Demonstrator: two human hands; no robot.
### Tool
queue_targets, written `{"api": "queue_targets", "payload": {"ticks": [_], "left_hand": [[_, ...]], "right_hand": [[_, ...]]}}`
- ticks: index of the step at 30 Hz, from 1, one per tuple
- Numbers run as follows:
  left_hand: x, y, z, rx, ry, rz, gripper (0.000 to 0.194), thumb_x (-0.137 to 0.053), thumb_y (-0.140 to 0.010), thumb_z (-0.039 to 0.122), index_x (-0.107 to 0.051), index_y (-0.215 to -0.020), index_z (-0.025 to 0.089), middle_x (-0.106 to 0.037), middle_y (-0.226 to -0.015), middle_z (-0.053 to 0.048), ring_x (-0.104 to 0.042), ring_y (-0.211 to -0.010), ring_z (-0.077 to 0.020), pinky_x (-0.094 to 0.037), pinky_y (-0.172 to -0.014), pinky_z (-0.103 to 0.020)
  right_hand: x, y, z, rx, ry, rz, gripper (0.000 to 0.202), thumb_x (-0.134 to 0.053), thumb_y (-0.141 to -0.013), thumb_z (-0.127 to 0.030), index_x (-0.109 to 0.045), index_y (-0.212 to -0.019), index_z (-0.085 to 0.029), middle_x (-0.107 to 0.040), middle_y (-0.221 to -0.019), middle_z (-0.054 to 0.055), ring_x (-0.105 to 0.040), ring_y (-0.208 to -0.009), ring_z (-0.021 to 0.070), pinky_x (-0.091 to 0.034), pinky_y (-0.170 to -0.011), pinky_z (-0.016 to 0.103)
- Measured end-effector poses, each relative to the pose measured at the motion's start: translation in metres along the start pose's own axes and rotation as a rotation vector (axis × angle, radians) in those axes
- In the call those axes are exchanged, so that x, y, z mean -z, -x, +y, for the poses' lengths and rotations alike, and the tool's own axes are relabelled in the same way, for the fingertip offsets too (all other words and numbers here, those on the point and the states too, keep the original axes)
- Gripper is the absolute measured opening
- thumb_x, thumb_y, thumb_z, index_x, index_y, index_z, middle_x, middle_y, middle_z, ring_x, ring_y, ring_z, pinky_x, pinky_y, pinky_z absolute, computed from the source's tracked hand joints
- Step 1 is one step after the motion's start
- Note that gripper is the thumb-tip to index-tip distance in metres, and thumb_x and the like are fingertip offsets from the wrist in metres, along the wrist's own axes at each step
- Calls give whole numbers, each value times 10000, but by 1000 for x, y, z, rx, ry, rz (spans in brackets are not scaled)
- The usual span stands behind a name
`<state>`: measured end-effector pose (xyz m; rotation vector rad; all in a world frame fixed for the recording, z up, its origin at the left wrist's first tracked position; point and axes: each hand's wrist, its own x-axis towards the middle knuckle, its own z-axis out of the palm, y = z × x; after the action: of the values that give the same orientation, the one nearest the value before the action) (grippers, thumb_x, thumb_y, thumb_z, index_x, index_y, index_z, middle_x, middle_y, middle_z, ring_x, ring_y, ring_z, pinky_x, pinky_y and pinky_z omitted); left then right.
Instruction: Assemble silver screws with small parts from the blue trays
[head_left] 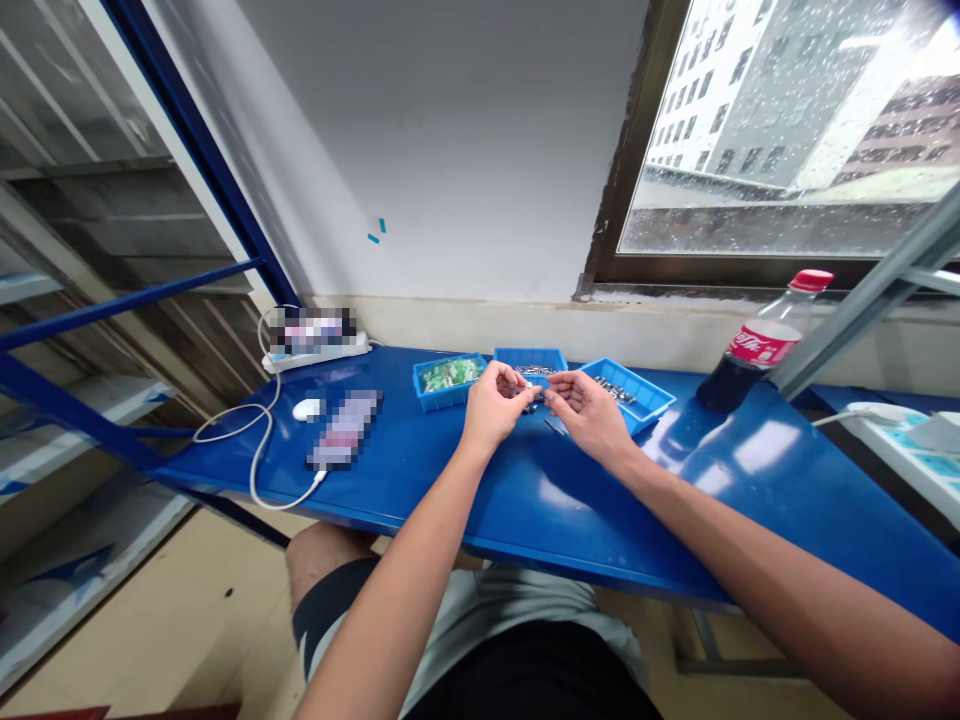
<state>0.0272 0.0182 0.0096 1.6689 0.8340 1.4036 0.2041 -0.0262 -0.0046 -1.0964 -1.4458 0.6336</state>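
Observation:
My left hand (495, 402) is closed in a pinch on a small part (530, 388), too small to name, above the blue table. Facing it, my right hand (586, 412) has its thumb and fingertips pressed together at the other side of that part; what they grip cannot be made out. Behind my hands is a blue bin (529, 354) of small metal pieces. A second blue bin (651, 403) with dark metal pieces stands just right of it. To the left, a blue bin (433, 402) holds green and white pieces.
On the blue table (420, 470) at left lie a blurred phone (345, 430) with a white cable, a round white object (307, 409) and a power strip (319, 354). A cola bottle (761, 345) stands at the right, near a grey metal post (862, 290).

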Motion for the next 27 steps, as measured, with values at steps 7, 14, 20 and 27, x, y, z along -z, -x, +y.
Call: {"api": "queue_targets", "payload": {"ticks": [7, 14, 20, 27], "left_hand": [[1, 2, 0, 76, 82, -88, 313, -813, -838, 241, -660, -1107, 188, -801, -1065, -111, -783, -1032, -268, -628, -919, -401], [1, 4, 4, 111, 32, -213, 454, -739, -916, 265, -646, -1355, 203, -812, -1119, -112, -792, -1002, -260, -627, -940, -402], [0, 6, 6, 42, -61, -255, 416, -642, -981, 291, -647, -1390, 213, -814, -1105, -87, -777, -1033, -250, -610, -967, -382], [1, 10, 6, -235, -470, -364, 274, -700, -933, 350, -775, -1163, 221, -787, -1172, -115, -727, -1117, -307, -560, -1028, -454]], "right_hand": [[-1, 0, -2, 1, -15, -3, 419, -718, -915, -572, -684, -1157, -232, -747, -1002, 87, -733, -900, 246, -658, -786, 405], [4, 1, -10, 161, 214, -38, 250, -634, -966, -371, -746, -1158, -258, -718, -1009, 72, -712, -891, 232, -626, -780, 390], [9, -1, -11, 245, 402, -33, 195, -621, -950, -287, -740, -1101, -250, -697, -942, 68, -684, -812, 232, -590, -716, 383], [27, -9, -17, 396, 721, 32, 230, -558, -998, -303, -715, -1153, -238, -696, -1047, 127, -631, -1042, 322, -551, -940, 498]]}}
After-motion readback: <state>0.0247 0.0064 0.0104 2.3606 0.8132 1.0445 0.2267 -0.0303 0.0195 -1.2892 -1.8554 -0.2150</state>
